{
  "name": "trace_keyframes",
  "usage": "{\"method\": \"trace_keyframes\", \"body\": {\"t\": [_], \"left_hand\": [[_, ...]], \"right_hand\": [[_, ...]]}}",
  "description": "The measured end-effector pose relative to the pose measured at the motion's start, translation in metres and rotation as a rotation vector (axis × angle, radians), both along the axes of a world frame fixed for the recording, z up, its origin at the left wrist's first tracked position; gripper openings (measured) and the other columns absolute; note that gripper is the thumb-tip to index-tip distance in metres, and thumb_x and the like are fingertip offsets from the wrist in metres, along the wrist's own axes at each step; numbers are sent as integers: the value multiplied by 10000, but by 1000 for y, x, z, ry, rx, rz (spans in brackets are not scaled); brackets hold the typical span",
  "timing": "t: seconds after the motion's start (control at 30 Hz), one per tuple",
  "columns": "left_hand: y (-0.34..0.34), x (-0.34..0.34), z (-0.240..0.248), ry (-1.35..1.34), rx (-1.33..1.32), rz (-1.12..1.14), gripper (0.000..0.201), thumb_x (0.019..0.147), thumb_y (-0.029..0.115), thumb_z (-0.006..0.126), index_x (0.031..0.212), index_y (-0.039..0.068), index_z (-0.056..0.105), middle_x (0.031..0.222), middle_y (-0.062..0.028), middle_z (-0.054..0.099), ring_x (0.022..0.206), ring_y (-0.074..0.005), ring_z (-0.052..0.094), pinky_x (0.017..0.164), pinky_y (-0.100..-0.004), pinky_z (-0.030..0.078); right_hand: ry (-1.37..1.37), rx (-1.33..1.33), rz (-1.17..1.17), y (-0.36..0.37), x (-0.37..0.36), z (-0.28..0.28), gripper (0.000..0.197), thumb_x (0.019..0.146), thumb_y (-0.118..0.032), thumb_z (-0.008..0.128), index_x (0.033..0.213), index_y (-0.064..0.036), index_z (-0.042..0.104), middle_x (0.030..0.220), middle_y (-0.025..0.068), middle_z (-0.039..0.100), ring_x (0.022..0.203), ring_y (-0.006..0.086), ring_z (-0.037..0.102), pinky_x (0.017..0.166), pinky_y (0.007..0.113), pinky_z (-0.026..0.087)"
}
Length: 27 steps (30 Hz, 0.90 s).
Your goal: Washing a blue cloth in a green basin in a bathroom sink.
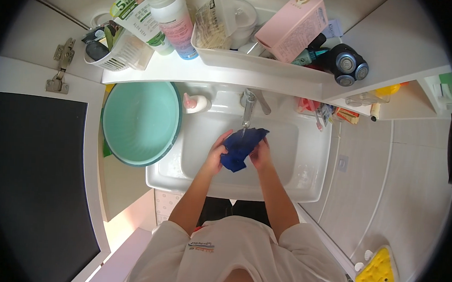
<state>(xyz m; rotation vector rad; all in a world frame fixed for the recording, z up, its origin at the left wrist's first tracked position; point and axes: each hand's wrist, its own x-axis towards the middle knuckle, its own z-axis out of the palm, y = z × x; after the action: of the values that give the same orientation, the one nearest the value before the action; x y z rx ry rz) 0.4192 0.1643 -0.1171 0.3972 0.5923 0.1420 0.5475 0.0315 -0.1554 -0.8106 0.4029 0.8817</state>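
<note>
Over the white washbasin (279,183) I hold a dark blue cloth (240,149) between both hands, right below the chrome faucet (248,109). Water seems to run from the spout onto the cloth. My left hand (217,151) grips the cloth's left edge, fingers closed on it. At the right edge, my right hand (260,153) is closed on the cloth too, its fingertips partly hidden behind the fabric. The cloth hangs bunched, with its lower corner toward me; whether it touches the basin's bottom cannot be made out.
A round mint-green basin (142,124) stands at the left on the washbasin's rim, beside a pink-topped white soap bottle (196,103). Above the faucet runs a shelf (249,71) with bottles, a pink box (293,27) and an electric shaver (348,64). An open mirrored door (37,178) is at the left.
</note>
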Motion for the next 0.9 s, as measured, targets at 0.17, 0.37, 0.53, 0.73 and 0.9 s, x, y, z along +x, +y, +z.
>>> {"method": "trace_keyframes", "body": {"t": [0.17, 0.37, 0.53, 0.73, 0.9], "left_hand": [[7, -21, -39, 207, 639, -159, 788, 687, -79, 502, 1453, 85, 413, 1357, -132, 530, 1262, -263, 498, 1059, -312, 372], [-14, 7, -15, 48, 1441, -298, 807, 724, 39, 752, 1445, 68, 392, 1309, -115, 564, 1233, -210, 522, 1029, -349, 421], [-7, 7, -13, 245, 925, -453, 393, 834, 169, 749, 1166, -1, 627, 1125, -143, 643, 1022, -257, 634, 805, -330, 521], [2, 6, -13, 177, 1269, -197, 197, 910, 134, 681, 1034, -16, 652, 943, -21, 667, 926, -71, 600, 769, -220, 465], [15, -8, -24, 150, 613, -284, 226, 903, 111, 681, 1094, 26, 593, 1049, -10, 619, 1038, -81, 562, 852, -242, 450]], "right_hand": [[-55, -67, 40, 6, -7, 17, 360, 934, -38, 523, 1289, -46, 466, 1183, 88, 604, 1101, 219, 599, 978, 366, 477], [-328, -338, 186, -3, -22, 27, 432, 855, 22, 638, 1265, -10, 507, 1097, 85, 639, 1007, 173, 622, 874, 305, 514], [-776, -590, 443, -10, -1, 46, 389, 799, 75, 705, 1166, 27, 586, 1035, 88, 668, 963, 139, 628, 846, 273, 514], [-921, -546, 235, -39, 23, 37, 354, 815, 100, 685, 1151, 44, 589, 1026, 87, 666, 918, 141, 639, 784, 256, 533], [-477, -398, -3, -22, 17, 56, 418, 858, -66, 695, 1237, 17, 536, 935, 87, 663, 894, 132, 629, 781, 284, 512]]}}
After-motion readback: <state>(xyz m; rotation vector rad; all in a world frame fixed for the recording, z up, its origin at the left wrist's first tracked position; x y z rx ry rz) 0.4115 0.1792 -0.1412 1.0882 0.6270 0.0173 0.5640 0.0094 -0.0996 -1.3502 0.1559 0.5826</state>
